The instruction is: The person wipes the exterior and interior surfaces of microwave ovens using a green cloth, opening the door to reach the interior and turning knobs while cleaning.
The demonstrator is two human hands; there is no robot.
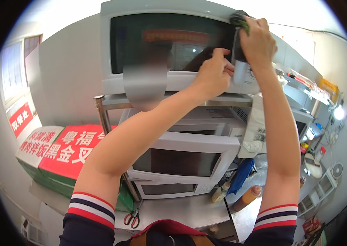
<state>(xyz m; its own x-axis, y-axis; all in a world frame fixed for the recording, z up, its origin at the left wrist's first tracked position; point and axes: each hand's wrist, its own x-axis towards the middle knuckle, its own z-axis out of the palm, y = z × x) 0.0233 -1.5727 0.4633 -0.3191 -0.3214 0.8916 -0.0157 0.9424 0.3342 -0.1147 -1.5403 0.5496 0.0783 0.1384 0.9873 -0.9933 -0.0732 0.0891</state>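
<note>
A white microwave oven (115, 84) with a dark door window stands on the top shelf before me. My right hand (258, 41) is raised to its upper right corner, holding a dark cloth-like thing (238, 19) with a bit of green against the front. My left hand (215, 73) is at the lower right of the door, fingers spread near the door's edge and a white upright part, perhaps the handle (240, 72); it holds nothing that I can see. Whether its fingertips touch the door, I cannot tell.
Below the metal shelf (173, 103) are more microwaves, one with its door (189, 160) ajar. Red-handled scissors (132, 218), a sauce bottle (247, 198) and a smaller bottle (221, 192) stand or lie on the lower counter. Green boxes with a red banner (75, 147) are at left.
</note>
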